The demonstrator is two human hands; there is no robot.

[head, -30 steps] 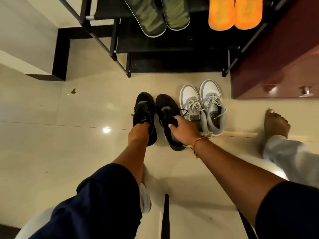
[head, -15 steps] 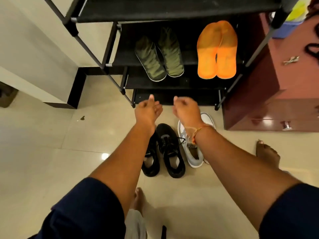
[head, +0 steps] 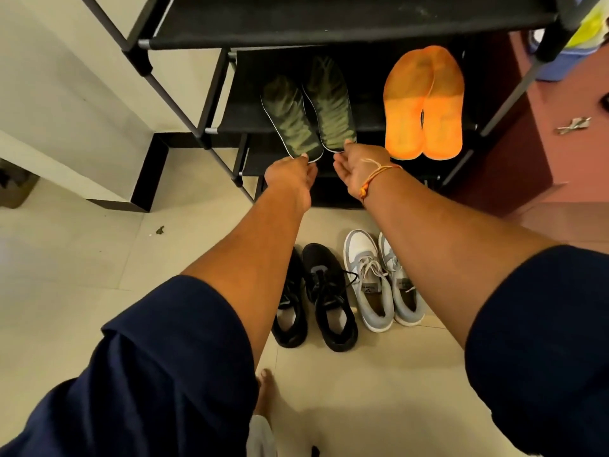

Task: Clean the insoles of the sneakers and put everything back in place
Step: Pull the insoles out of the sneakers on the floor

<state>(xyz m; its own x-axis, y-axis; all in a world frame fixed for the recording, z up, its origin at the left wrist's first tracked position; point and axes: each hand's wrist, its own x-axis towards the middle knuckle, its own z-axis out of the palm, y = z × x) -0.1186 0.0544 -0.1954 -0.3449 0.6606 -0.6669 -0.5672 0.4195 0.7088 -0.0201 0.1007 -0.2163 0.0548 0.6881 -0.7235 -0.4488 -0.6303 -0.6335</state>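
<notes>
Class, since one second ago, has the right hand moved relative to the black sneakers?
Yes. The right hand left the black sneakers and went up to the right green insole on the rack.

Home entryway; shoe rack (head: 329,31), tiled floor (head: 66,275)

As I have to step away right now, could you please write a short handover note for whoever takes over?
Left hand: pinches the heel of the left green insole.
Right hand: pinches the heel of the right green insole.
Things: both green insoles and the orange insoles lie on the shoe rack shelf; black sneakers and grey-white sneakers stand on the floor.
Done: four insoles are out on the rack; whether cleaned, cannot tell.
Left: refit insoles, put sneakers away.
</notes>
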